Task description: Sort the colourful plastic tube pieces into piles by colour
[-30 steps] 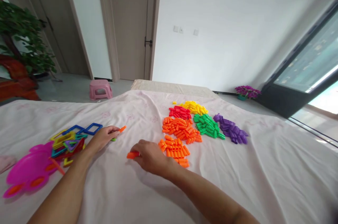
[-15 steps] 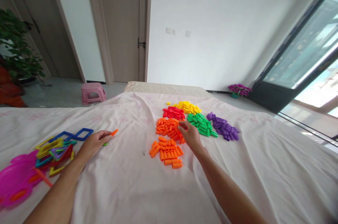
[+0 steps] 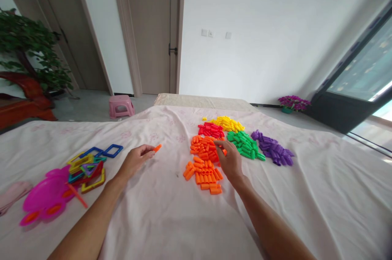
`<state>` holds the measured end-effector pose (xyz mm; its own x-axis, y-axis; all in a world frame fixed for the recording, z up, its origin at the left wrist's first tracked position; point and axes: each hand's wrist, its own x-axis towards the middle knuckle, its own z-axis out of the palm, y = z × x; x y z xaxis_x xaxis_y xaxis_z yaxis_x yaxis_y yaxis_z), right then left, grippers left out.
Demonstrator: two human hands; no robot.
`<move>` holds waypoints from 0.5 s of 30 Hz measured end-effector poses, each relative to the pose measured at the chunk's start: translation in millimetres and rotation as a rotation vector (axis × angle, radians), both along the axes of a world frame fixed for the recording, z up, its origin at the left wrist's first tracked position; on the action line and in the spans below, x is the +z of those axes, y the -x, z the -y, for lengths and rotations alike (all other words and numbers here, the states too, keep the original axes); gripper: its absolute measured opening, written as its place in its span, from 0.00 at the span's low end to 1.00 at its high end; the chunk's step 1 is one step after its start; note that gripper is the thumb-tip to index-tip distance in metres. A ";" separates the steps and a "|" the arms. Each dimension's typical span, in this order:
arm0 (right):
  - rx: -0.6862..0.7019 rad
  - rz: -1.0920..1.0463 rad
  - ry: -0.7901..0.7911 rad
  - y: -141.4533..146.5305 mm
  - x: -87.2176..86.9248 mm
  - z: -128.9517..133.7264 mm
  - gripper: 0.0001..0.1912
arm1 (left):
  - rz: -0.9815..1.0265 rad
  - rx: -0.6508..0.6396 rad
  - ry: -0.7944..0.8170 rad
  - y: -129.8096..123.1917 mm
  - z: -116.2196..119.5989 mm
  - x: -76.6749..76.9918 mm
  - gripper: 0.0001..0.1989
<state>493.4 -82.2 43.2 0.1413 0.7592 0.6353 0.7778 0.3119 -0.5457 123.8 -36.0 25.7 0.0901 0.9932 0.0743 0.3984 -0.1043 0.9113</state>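
My left hand [image 3: 141,157] hovers over the cloth left of the piles, thumb and fingers pinched on an orange bullet-shaped plastic block [image 3: 157,148]. At the right edge of the upper orange pile [image 3: 202,145], my right hand [image 3: 230,160] curls its thumb and fingers around orange blocks; its palm side is partly hidden. A second orange pile [image 3: 206,174] lies nearer to me, some of its pieces lined up side by side. Red blocks [image 3: 211,129], yellow blocks [image 3: 228,123], green blocks [image 3: 245,145] and purple blocks [image 3: 272,148] lie in separate heaps behind and to the right.
On the left, a magenta plastic tray [image 3: 45,194] sits beside magnetic frame tiles [image 3: 87,166] and an orange stick [image 3: 77,195]. A pale wrinkled cloth [image 3: 159,219] covers the surface. Beyond it stand a pink stool [image 3: 121,106] and a flower pot [image 3: 287,110].
The view has turned a little left. My left hand has moved right, towards the piles, with the orange block; a green bit beneath it no longer shows. My right hand stays at the orange pile.
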 end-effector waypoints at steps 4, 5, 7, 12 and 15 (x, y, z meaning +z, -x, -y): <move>0.049 -0.159 -0.009 0.3 -12.4 15.7 0.12 | -0.051 -0.089 -0.050 -54.7 31.7 8.4 0.20; 0.056 -0.176 -0.003 -1.4 -15.7 18.8 0.12 | -0.087 -0.110 -0.080 -67.1 40.5 9.0 0.19; 0.059 -0.198 0.005 -6.2 -21.6 23.9 0.11 | -0.158 -0.156 -0.142 -87.9 56.3 9.1 0.16; 0.019 -0.242 0.018 -16.8 -31.3 29.2 0.12 | -0.283 -0.211 -0.309 -119.2 74.8 3.7 0.09; 0.024 -0.245 0.028 -15.3 -35.7 30.0 0.12 | -0.330 -0.219 -0.399 -128.9 73.4 -4.9 0.13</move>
<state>508.7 -112.2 7.4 0.2704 0.7811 0.5628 0.6134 0.3108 -0.7260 252.7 -109.5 20.8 0.3736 0.8491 0.3735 0.5860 -0.5281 0.6146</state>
